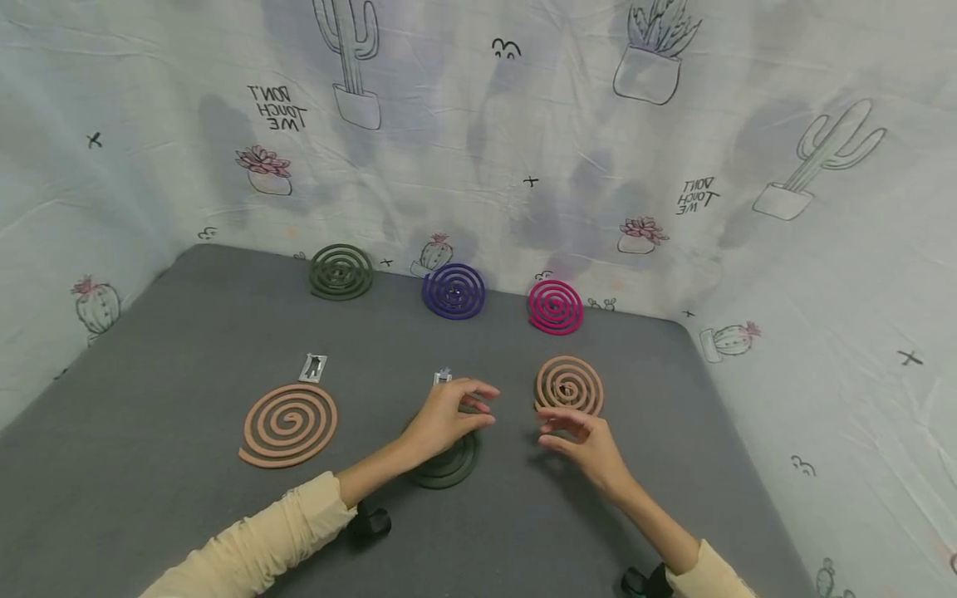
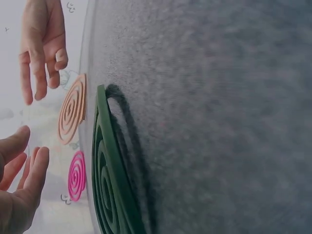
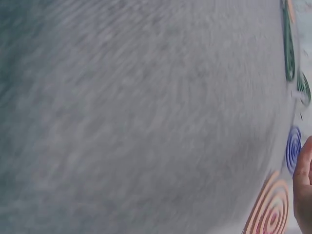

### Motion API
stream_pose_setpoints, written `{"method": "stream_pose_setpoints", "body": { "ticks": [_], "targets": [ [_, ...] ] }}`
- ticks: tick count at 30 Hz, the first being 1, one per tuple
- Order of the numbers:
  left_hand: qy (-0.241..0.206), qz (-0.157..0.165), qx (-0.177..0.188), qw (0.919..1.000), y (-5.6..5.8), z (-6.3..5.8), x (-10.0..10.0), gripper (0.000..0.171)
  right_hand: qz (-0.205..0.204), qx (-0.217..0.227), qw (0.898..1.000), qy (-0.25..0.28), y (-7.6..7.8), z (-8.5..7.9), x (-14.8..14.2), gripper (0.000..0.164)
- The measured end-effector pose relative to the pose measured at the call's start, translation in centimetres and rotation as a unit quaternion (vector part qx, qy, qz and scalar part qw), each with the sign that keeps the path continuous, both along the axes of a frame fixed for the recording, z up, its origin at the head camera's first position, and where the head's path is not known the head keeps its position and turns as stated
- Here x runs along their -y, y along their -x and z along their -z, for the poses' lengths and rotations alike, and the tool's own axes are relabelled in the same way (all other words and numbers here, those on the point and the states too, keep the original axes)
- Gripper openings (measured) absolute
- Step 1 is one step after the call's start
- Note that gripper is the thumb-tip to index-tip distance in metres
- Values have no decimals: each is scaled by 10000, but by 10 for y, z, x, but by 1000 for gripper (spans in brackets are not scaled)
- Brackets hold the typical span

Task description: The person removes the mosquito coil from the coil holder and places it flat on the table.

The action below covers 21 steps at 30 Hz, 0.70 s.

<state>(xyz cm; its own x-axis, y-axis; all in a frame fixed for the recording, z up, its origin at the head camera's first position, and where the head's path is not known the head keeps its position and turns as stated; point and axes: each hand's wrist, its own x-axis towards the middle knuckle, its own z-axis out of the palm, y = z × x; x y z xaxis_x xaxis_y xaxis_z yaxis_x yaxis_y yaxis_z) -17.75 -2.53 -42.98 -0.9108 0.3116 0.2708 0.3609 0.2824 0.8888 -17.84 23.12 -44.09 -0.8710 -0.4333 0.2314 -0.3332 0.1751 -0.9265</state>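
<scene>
My left hand (image 1: 452,415) hovers over the near green mosquito coil (image 1: 443,480), partly hiding it, with fingers loosely bent and nothing between them. At the near side of the right tan mosquito coil (image 1: 600,390) is my right hand (image 1: 586,448), its thumb and fingers apart and holding nothing. In the left wrist view the green coil (image 2: 103,170) appears close up, and the right hand (image 2: 44,53) hangs with fingers spread. Another tan coil (image 1: 254,428) lies at the left. Beyond it sits a small metal stand (image 1: 312,368); a second metal stand (image 1: 443,377) shows just past my left hand.
Along the back edge of the grey table (image 1: 164,399) are a green coil (image 1: 312,274), a purple coil (image 1: 426,292) and a pink coil (image 1: 532,309). A white cloth (image 1: 463,108) printed with cacti hangs behind and at both sides.
</scene>
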Motion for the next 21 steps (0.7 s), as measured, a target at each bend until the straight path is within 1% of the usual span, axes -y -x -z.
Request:
{"method": "stream_pose_setpoints", "body": {
  "ticks": [3,7,10,15,18,21],
  "targets": [
    [-20,-78,-59,10000,3,0,-4,33,197,89,9997,90,0,-3,-10,38],
    [-75,-201,-81,9997,7,0,-10,33,373,-37,9992,151,3,-5,-25,38],
    [-182,-258,-60,9995,9,-1,-16,33,294,-165,9994,103,8,-6,-37,39],
    [-406,-421,-99,9982,13,-2,-25,34,58,-103,9999,-112,18,-7,-58,39],
    [-502,-453,-88,9977,17,0,-31,33,60,-53,9996,-254,23,-7,-70,39],
    [-549,-413,37,9976,21,1,-37,32,177,-10,9993,-340,28,-8,-77,39]
  ]
}}
